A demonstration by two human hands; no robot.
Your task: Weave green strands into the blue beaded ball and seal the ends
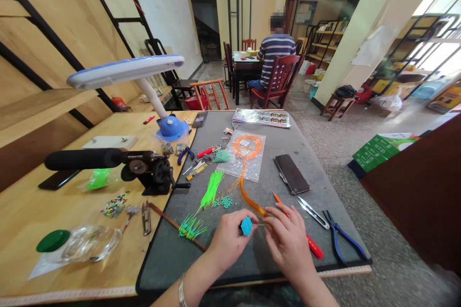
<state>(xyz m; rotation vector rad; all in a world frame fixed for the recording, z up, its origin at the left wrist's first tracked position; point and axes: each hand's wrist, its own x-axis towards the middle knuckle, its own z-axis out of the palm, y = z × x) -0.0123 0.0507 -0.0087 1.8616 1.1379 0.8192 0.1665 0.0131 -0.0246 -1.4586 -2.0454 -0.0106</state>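
Observation:
My left hand (230,237) is closed around a small bundle tipped with turquoise beads (246,226), its beaded end facing up. A thin green strand (261,224) spans the gap to my right hand (288,237), whose thumb and fingers close on its end. Just beyond those fingers lies a hank of orange strands (248,197), running up to an orange coil (247,147) on a clear plastic bag. Left of my left hand, green strands with turquoise beads (192,228) hang over a brown stick (171,220). Loose turquoise beads (225,202) and bright green strands (212,187) sit farther forward.
To the right are a red-handled tool (314,246), thread snips (313,212), blue-handled pliers (344,240) and a phone (292,173). A black hand-cranked device (147,170) and a blue lamp (172,127) stand left. A person (276,60) sits at a far table.

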